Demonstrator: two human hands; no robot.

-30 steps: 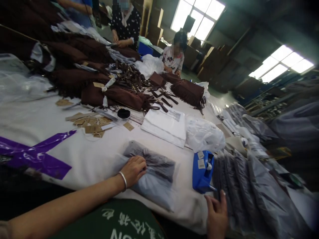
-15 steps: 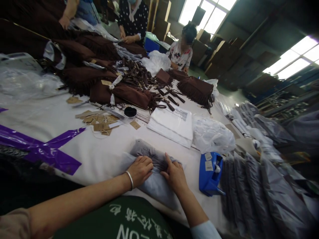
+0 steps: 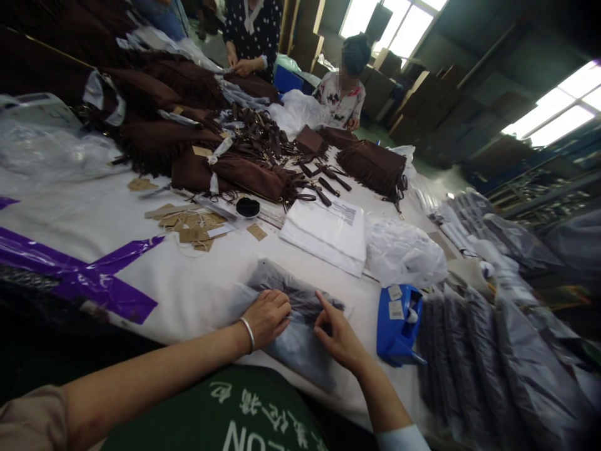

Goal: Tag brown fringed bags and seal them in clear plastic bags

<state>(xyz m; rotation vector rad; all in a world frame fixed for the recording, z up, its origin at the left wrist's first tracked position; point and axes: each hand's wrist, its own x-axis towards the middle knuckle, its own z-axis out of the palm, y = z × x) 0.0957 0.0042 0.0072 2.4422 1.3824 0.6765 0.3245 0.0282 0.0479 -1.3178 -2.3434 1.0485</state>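
Observation:
A frosted plastic bag (image 3: 303,347) lies flat at the table's near edge, with a dark folded item showing through its far half; its kind is blurred by the plastic. My left hand (image 3: 268,316), wearing a bangle, rests on the bag's left side with its fingers bent together on the plastic. On the right side my right hand (image 3: 342,338) has its index finger stretched along the dark item and its thumb apart, the other fingers curled. Just right of it stands a blue tape dispenser (image 3: 397,332).
Behind the bag lie white folded plastic sheets (image 3: 326,232), crumpled plastic (image 3: 406,250) and cardboard tags (image 3: 192,232). Brown fringed bags (image 3: 225,175) are piled farther back. Several packed bags (image 3: 474,344) stand in a row at right. Co-workers (image 3: 340,100) work across the table.
My right hand has drawn slightly right, its thumb lifting off the plastic. My left hand stays in place on the bag. The view has shifted a little.

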